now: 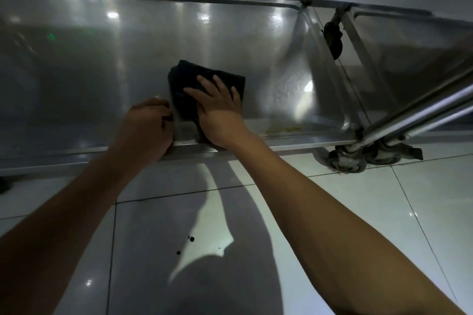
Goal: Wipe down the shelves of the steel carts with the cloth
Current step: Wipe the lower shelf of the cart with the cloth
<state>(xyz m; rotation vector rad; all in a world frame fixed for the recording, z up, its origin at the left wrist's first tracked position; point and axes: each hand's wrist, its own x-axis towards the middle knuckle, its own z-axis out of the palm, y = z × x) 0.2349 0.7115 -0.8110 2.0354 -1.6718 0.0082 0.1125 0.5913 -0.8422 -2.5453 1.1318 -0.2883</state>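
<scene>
Dark cloth point(207, 89) under spread right-hand fingers point(217, 84) on shelf point(102, 79); left hand point(148, 128) curled on rim, fingertips hidden.

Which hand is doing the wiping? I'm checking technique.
The right hand: its fingers lie flat on the dark cloth on the shelf. The left hand only grips the shelf's front edge.

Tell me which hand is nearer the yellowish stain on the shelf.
Right. The right hand presses the cloth just left of the stain. The left hand grips the shelf rim farther left, beyond the cloth.
</scene>
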